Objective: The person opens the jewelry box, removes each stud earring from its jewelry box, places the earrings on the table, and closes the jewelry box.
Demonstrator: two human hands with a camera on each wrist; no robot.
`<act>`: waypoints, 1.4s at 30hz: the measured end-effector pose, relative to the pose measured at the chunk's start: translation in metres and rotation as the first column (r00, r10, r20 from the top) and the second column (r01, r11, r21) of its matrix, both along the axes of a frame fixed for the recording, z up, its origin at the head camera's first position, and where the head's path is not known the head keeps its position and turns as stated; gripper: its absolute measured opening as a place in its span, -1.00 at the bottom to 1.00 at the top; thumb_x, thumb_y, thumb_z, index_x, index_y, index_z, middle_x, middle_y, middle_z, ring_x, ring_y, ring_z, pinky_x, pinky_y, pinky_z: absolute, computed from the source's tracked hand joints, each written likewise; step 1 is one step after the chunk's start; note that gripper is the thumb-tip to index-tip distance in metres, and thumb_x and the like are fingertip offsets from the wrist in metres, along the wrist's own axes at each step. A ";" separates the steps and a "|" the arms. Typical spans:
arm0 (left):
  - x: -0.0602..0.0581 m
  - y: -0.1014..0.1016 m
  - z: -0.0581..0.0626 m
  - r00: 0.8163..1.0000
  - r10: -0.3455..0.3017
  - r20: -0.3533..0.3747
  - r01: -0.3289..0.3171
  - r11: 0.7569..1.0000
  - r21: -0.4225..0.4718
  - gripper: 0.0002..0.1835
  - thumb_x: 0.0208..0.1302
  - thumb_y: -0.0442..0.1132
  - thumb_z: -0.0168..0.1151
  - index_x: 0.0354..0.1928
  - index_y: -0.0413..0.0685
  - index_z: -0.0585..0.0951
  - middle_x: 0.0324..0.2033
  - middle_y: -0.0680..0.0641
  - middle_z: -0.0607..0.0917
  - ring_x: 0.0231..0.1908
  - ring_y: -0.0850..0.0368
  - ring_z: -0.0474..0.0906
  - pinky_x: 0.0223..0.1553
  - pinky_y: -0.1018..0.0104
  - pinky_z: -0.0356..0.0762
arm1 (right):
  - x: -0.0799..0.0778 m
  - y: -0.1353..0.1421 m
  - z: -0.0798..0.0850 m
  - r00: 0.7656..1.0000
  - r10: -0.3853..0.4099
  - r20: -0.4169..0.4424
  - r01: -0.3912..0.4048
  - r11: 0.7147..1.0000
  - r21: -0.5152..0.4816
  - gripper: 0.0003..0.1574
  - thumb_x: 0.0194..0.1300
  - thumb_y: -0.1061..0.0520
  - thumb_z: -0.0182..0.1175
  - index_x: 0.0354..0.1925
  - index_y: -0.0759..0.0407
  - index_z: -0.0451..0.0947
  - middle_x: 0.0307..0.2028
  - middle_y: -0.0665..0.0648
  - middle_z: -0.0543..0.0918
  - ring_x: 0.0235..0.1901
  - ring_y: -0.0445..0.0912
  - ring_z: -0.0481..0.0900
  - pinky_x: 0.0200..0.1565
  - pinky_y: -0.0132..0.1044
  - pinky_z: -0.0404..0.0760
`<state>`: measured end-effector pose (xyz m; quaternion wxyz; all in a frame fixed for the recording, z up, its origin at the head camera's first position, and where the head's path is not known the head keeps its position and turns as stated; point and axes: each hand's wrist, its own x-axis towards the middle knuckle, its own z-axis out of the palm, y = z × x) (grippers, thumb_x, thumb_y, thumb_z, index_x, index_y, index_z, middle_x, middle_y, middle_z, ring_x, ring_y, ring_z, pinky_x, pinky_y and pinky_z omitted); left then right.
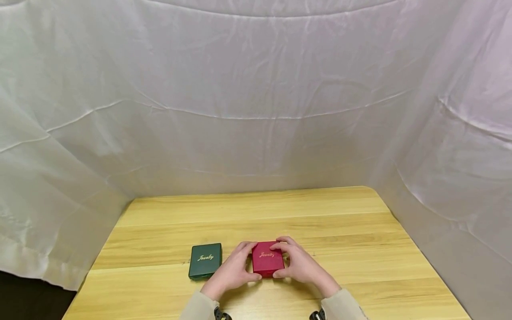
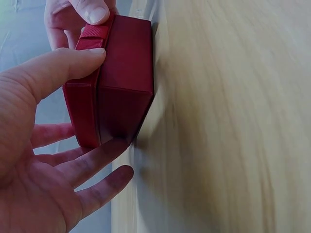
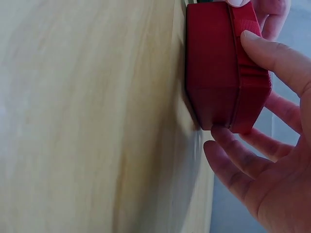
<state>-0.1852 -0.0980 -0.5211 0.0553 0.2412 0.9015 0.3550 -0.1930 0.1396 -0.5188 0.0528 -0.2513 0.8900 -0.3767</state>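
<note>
A red jewelry box with gold lettering on its lid rests on the wooden table, its lid down. My left hand grips its left side, thumb at the front edge by a ribbed ribbon tab and fingers along the side and back. From the right, my right hand holds it in a mirrored way, thumb on the front near the same tab. In both wrist views the thumbs press the lid's front edge. A dark green jewelry box, also lidded and lettered in gold, sits left of my left hand.
The light wooden table has a rounded far corner at the right. Pale cloth curtains hang behind it and along both sides. A dark gap shows below the cloth at lower left.
</note>
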 end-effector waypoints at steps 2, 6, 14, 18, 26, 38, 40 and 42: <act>0.000 0.000 0.000 1.000 -0.002 -0.007 0.002 1.000 -0.004 -0.06 -0.04 -0.08 0.56 0.37 -0.25 0.33 0.25 -0.20 0.40 0.18 -0.11 0.43 0.20 -0.05 0.40 | 0.001 0.000 0.000 1.000 -0.003 -0.008 0.003 1.000 0.007 -0.22 -0.08 0.05 0.58 0.14 0.09 0.56 0.26 0.26 0.36 0.14 0.14 0.45 0.12 0.16 0.44; 0.001 0.001 -0.001 1.000 -0.002 -0.018 0.002 1.000 -0.008 -0.05 -0.06 -0.10 0.56 0.37 -0.26 0.33 0.24 -0.21 0.40 0.18 -0.12 0.43 0.20 -0.04 0.40 | 0.003 -0.001 0.001 1.000 -0.007 -0.013 0.007 1.000 0.012 -0.23 -0.08 0.06 0.58 0.14 0.08 0.55 0.25 0.23 0.36 0.14 0.14 0.45 0.12 0.17 0.44; 0.002 0.002 -0.001 1.000 -0.005 -0.021 0.005 1.000 -0.009 -0.05 -0.08 -0.14 0.58 0.36 -0.30 0.33 0.23 -0.23 0.40 0.17 -0.13 0.44 0.19 -0.04 0.40 | 0.005 -0.002 0.000 1.000 -0.016 -0.017 0.016 1.000 0.014 -0.20 -0.10 0.07 0.58 0.15 0.09 0.55 0.25 0.22 0.36 0.14 0.14 0.45 0.13 0.20 0.42; 0.001 0.003 -0.002 1.000 0.002 -0.015 -0.002 1.000 -0.011 -0.04 -0.10 -0.14 0.58 0.36 -0.29 0.33 0.23 -0.22 0.40 0.15 -0.13 0.46 0.18 -0.05 0.42 | 0.004 -0.003 0.000 1.000 -0.014 -0.023 0.014 1.000 0.015 -0.19 -0.11 0.08 0.59 0.15 0.10 0.54 0.24 0.22 0.37 0.13 0.13 0.45 0.13 0.19 0.43; 0.001 0.004 -0.003 1.000 0.005 -0.011 -0.005 1.000 -0.022 -0.04 -0.11 -0.15 0.59 0.36 -0.27 0.33 0.22 -0.21 0.41 0.12 -0.10 0.48 0.17 -0.03 0.44 | 0.004 -0.004 -0.001 0.999 -0.019 -0.032 0.020 0.999 0.035 -0.17 -0.14 0.08 0.60 0.15 0.09 0.55 0.24 0.25 0.37 0.13 0.15 0.45 0.12 0.19 0.43; 0.001 0.005 -0.003 1.000 0.008 -0.013 -0.008 0.999 -0.035 -0.04 -0.12 -0.17 0.60 0.36 -0.28 0.34 0.21 -0.21 0.43 0.12 -0.12 0.48 0.16 -0.03 0.45 | 0.004 -0.005 -0.001 1.000 -0.024 -0.018 0.025 0.999 0.039 -0.19 -0.15 0.10 0.60 0.13 0.10 0.55 0.22 0.18 0.39 0.15 0.13 0.43 0.16 0.17 0.40; 0.001 0.005 -0.003 1.000 0.014 0.000 -0.014 0.999 -0.043 -0.03 -0.12 -0.16 0.60 0.36 -0.26 0.34 0.21 -0.19 0.43 0.13 -0.12 0.48 0.16 -0.02 0.45 | 0.004 -0.005 -0.001 1.000 -0.024 -0.007 0.024 0.999 0.040 -0.20 -0.14 0.10 0.60 0.12 0.10 0.55 0.23 0.20 0.38 0.15 0.16 0.42 0.16 0.19 0.39; 0.001 0.005 -0.004 1.000 0.017 0.008 -0.017 0.999 -0.048 -0.04 -0.12 -0.15 0.60 0.36 -0.26 0.34 0.21 -0.18 0.43 0.13 -0.12 0.48 0.15 -0.02 0.45 | 0.004 -0.005 -0.002 1.000 -0.024 0.000 0.024 0.999 0.047 -0.21 -0.14 0.09 0.60 0.11 0.11 0.55 0.24 0.23 0.37 0.16 0.17 0.42 0.17 0.19 0.39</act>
